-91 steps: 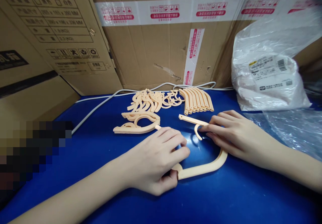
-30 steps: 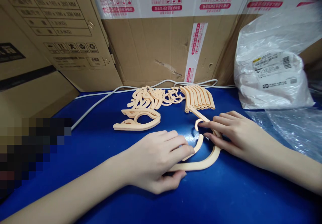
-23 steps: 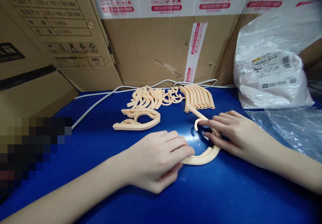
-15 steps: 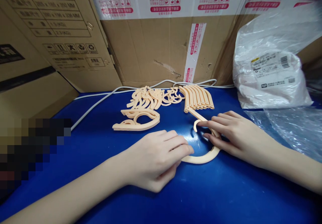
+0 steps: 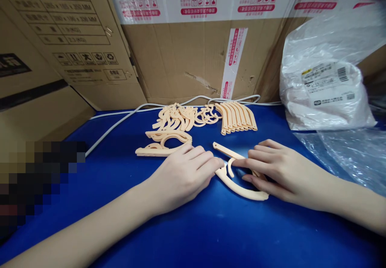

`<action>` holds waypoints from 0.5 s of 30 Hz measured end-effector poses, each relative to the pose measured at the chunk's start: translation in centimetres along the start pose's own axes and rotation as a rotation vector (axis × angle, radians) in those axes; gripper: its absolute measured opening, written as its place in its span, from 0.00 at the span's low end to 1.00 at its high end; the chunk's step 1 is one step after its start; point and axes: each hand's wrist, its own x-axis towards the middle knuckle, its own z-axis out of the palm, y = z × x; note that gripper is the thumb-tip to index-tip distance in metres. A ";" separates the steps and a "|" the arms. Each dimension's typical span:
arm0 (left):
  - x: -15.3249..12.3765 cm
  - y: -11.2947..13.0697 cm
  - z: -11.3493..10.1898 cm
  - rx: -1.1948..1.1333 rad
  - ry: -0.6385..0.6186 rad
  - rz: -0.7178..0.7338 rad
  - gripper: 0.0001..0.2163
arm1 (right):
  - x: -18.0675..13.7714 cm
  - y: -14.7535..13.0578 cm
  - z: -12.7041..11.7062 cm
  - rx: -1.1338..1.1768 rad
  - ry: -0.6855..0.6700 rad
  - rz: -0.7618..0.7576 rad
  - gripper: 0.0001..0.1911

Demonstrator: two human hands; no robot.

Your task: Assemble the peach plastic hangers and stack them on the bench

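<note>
My left hand (image 5: 187, 175) has its fingers closed on the upper end of a cream plastic curved hanger arm (image 5: 241, 189), which bows down to the right just above the blue surface. My right hand (image 5: 277, 167) pinches a second, straighter hanger arm (image 5: 226, 150) and a small curved hook (image 5: 230, 168); the fingers cover part of both. Under the right fingers, I cannot tell how these parts join. Folded hangers (image 5: 155, 152) lie just behind my left hand.
Behind lie loose curved pieces (image 5: 175, 117), several hooks (image 5: 208, 115) and a row of hanger arms (image 5: 237, 117). A white cable (image 5: 114, 128) runs along the cardboard boxes (image 5: 187, 59). At right are a white plastic bag (image 5: 325, 95) and clear film (image 5: 356, 159).
My left hand has moved up, raising its end of the curved arm. The straighter arm and hook in my right hand have shifted left and down, away from the row.
</note>
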 end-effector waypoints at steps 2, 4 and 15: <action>-0.1 0.0 0.1 0.012 0.026 0.000 0.07 | 0.0 -0.3 0.0 -0.006 0.007 -0.001 0.17; -0.1 0.1 0.1 0.027 0.038 -0.021 0.08 | 0.0 -0.6 0.0 -0.008 0.017 0.001 0.16; 0.1 1.7 -0.2 -0.066 0.067 -0.264 0.15 | 0.0 -3.4 -0.2 0.135 0.023 -0.086 0.18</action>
